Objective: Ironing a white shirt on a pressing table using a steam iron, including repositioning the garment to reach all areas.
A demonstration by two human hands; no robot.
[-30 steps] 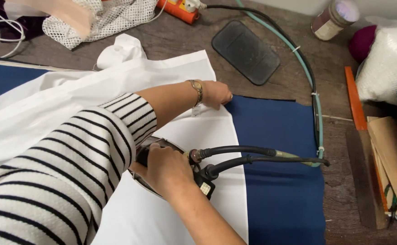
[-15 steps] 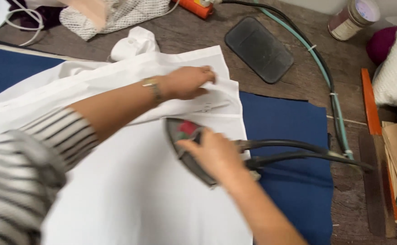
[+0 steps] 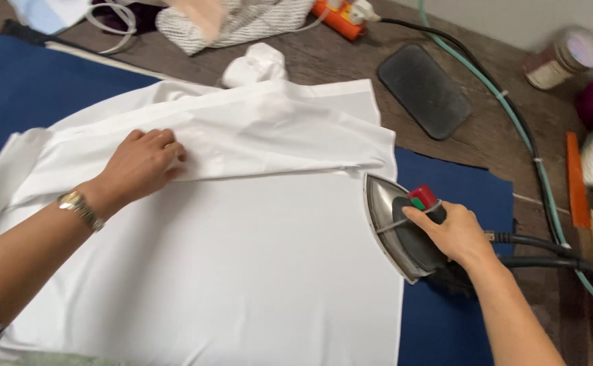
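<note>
- On the far left I see the blue padded cover (image 3: pixel 32 88) of the work surface, running under everything nearer to me.
- My left hand (image 3: pixel 140 165) lies palm down on the white garment (image 3: pixel 228 257), fingers slightly bent and close together, pressing a folded edge flat; it pinches nothing. A gold-coloured wristwatch (image 3: pixel 79 207) sits on that wrist.
- The white garment is spread over the blue cover in the middle of the scene, with a folded band running across its far part and a crumpled bit of white cloth (image 3: pixel 255 64) just beyond its far edge.
- At the garment's right edge the iron (image 3: pixel 405 227) rests partly on the white fabric and partly on the blue cover, its pointed tip aimed far.
- My right hand (image 3: pixel 449 234) is wrapped around the iron's dark handle, fingers closed on it, thumb near a red and green knob (image 3: pixel 422 198).
- Black cables (image 3: pixel 547 251) lead off right from the iron's back.
- Farther right, on the bare wooden table (image 3: pixel 486 135), I see a dark rubber pad (image 3: pixel 424 90), a green hose (image 3: pixel 513 122), and a round jar (image 3: pixel 561 57) at the far right.
</note>
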